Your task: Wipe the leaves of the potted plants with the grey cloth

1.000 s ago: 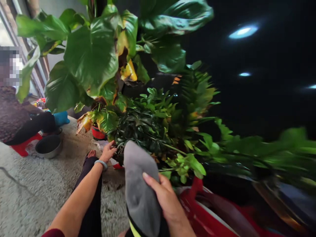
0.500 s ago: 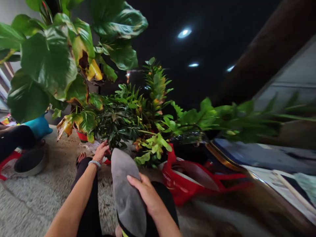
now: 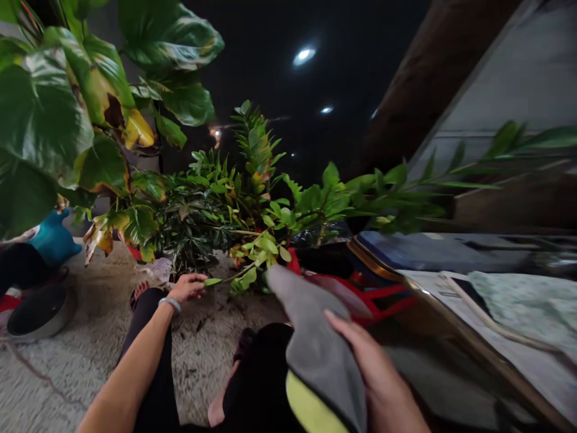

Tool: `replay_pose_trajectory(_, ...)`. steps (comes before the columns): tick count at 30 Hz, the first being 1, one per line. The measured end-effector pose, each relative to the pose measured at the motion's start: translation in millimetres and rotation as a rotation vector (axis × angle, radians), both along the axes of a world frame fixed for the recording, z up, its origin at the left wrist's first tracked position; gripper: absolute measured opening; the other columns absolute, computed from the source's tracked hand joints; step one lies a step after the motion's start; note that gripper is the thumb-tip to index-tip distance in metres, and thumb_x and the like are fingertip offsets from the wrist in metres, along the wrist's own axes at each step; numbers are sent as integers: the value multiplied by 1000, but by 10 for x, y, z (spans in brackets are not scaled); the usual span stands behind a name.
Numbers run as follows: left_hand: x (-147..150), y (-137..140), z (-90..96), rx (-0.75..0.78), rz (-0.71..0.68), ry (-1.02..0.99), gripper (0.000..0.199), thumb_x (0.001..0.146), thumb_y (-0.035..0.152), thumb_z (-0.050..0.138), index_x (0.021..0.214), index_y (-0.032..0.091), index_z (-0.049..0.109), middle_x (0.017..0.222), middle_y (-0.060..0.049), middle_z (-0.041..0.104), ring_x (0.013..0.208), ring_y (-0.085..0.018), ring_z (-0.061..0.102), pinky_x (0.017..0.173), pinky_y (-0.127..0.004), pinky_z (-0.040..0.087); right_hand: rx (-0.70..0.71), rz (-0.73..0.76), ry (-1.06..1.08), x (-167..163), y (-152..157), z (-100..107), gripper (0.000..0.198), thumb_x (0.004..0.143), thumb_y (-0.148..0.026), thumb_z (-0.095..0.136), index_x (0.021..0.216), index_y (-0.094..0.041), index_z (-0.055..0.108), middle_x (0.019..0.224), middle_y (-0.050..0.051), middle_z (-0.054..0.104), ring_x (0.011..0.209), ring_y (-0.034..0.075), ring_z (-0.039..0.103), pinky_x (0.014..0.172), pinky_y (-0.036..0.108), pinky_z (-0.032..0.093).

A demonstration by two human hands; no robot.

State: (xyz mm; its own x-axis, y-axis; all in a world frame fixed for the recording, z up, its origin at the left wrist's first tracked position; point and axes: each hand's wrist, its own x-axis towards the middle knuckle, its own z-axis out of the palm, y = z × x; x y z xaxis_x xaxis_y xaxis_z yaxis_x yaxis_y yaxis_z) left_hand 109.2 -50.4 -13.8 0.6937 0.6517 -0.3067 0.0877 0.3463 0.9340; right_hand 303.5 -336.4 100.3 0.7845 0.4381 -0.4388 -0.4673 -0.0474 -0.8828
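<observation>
My right hand (image 3: 376, 367) grips a cloth (image 3: 318, 319), grey on one side with yellow-green showing at its lower end; it hangs over my right knee, slightly blurred. My left hand (image 3: 188, 288), with a pale bracelet at the wrist, is stretched out low in front of me. Its fingertips close on the end of a green leaf (image 3: 213, 281). That leaf sits on a thin stem reaching left from a leafy potted plant (image 3: 265, 243). Darker narrow foliage (image 3: 189, 228) stands just beyond my left hand.
Large-leaved foliage (image 3: 40, 114) with browned edges fills the upper left. A round dark pan (image 3: 38, 313) and a person's blue garment (image 3: 53, 237) are at the left. To the right are a red bag (image 3: 360, 300) and a low table with a patterned cloth (image 3: 525, 294). The floor (image 3: 198, 361) is rough concrete.
The view has turned to the right. My right hand has carried the cloth to the right, away from my left hand. My left hand now has hold of a leaf tip.
</observation>
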Motion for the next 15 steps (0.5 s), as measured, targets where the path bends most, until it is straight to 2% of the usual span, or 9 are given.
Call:
replay_pose_trajectory(2, 13, -29, -20, 6, 21, 16, 37, 59, 20, 79, 94, 13, 70, 67, -3, 67, 57, -12, 60, 53, -21, 45, 100, -236, -109, 279, 229, 81, 41, 53, -38, 78, 89, -19, 69, 85, 7, 76, 87, 29, 71, 68, 35, 57)
replay_pose_trajectory(3, 18, -42, -27, 12, 45, 20, 36, 59, 19, 78, 94, 13, 70, 66, -3, 67, 55, -11, 60, 52, -21, 44, 147, -286, -156, 350, 394, 100, 41, 54, -38, 75, 90, -20, 68, 90, 6, 76, 94, 28, 70, 74, 35, 57)
replay_pose_trajectory(5, 29, -61, -40, 21, 88, 27, 35, 60, 17, 75, 94, 12, 69, 63, -2, 67, 52, -11, 59, 51, -21, 44, 185, -229, -199, 313, 726, 77, 37, 57, -39, 72, 89, -22, 67, 93, 5, 76, 100, 28, 68, 81, 37, 56)
replay_pose_trajectory(8, 44, -55, -62, 42, 161, 47, 34, 61, 13, 71, 95, 11, 69, 57, -1, 64, 48, -10, 57, 49, -20, 42, 139, 31, -177, -125, 949, -93, 24, 54, -37, 78, 74, -26, 69, 80, 4, 76, 86, 31, 71, 80, 45, 56)
replay_pose_trajectory(10, 45, -29, -78, 62, 205, 61, 34, 61, 12, 70, 95, 11, 70, 54, 1, 63, 45, -10, 54, 46, -19, 40, 127, 206, -157, -465, 807, -235, 20, 51, -32, 82, 67, -28, 71, 74, 5, 76, 77, 34, 71, 76, 49, 57)
replay_pose_trajectory(12, 37, 4, -92, 71, 224, 53, 34, 61, 12, 71, 95, 11, 70, 55, 0, 64, 45, -9, 54, 47, -19, 40, 110, 362, -118, -631, 499, -337, 19, 52, -33, 84, 68, -30, 73, 75, 6, 76, 76, 35, 71, 75, 51, 57)
replay_pose_trajectory(13, 31, 18, -96, 68, 217, 40, 34, 61, 12, 71, 96, 11, 70, 57, 0, 65, 46, -9, 55, 48, -19, 41, 94, 395, -91, -614, 332, -361, 19, 54, -35, 83, 70, -30, 74, 76, 7, 76, 75, 35, 71, 74, 50, 57)
replay_pose_trajectory(15, 16, 36, -99, 53, 191, 9, 35, 62, 11, 70, 97, 11, 70, 60, -1, 67, 49, -10, 58, 52, -20, 45, 44, 298, -51, -391, 86, -358, 23, 55, -40, 82, 73, -27, 75, 74, 8, 75, 71, 34, 71, 68, 48, 58)
